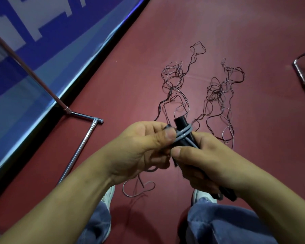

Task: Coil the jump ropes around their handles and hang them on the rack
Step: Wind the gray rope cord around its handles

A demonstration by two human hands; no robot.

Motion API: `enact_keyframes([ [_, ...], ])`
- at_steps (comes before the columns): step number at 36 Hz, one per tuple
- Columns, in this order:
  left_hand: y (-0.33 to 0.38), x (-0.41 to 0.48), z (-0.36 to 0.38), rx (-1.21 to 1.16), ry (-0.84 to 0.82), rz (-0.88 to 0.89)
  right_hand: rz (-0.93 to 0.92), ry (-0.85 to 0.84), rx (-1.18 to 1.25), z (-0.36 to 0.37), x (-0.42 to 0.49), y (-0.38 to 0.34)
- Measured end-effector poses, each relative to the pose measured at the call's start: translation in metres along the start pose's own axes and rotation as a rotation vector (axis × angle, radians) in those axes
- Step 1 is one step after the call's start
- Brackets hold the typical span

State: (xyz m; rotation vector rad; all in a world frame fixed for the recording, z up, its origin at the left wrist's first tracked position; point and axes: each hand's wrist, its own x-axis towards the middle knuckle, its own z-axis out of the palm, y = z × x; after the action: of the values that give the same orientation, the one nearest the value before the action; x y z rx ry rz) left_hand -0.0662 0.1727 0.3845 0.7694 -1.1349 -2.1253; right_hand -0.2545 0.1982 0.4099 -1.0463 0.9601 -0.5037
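Red floor [218,23]. The foot of a metal rack [81,148] lies at nine o'clock; loose ropes [217,90] tangle at one o'clock. At centre, the right hand [206,161] grips black handles [181,123], and the left hand [137,147] pinches grey rope [183,132] wound round them. If either grip loosens, the springy turns will likely uncoil.

You're in what looks like a sports hall or gym, dark red court floor [218,23] all around you, blue barrier board [42,50] with white lettering on your left, chrome rack foot [81,148] beside it, loose jump ropes [217,90] sprawled ahead.
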Motion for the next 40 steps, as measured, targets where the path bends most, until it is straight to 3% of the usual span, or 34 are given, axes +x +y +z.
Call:
enact_keyframes([
  [4,0.004,0.001,0.012,0.015,0.093,-0.079,-0.002,-0.057,-0.082,0.007,-0.001,-0.001],
  [8,-0.001,0.001,0.02,0.464,0.267,0.125,0.01,-0.095,-0.107,0.012,-0.002,-0.001],
  [11,-0.005,0.004,0.021,0.582,0.334,0.273,0.017,-0.1,-0.108,0.013,-0.001,0.0],
  [13,-0.007,0.006,0.019,0.598,0.392,0.267,0.006,-0.083,-0.172,0.014,0.001,0.0],
  [19,-0.013,0.009,0.018,0.723,0.506,0.224,-0.118,0.122,-0.529,0.016,0.006,0.013],
  [24,-0.015,0.011,0.015,0.789,0.59,0.239,-0.177,0.416,-0.897,0.017,0.005,0.03],
  [34,-0.017,0.013,0.01,0.7,0.607,0.159,-0.155,0.445,-1.023,0.024,0.007,0.032],
  [40,-0.017,0.01,0.007,0.682,0.5,0.106,-0.11,0.445,-1.225,0.02,0.003,0.022],
])
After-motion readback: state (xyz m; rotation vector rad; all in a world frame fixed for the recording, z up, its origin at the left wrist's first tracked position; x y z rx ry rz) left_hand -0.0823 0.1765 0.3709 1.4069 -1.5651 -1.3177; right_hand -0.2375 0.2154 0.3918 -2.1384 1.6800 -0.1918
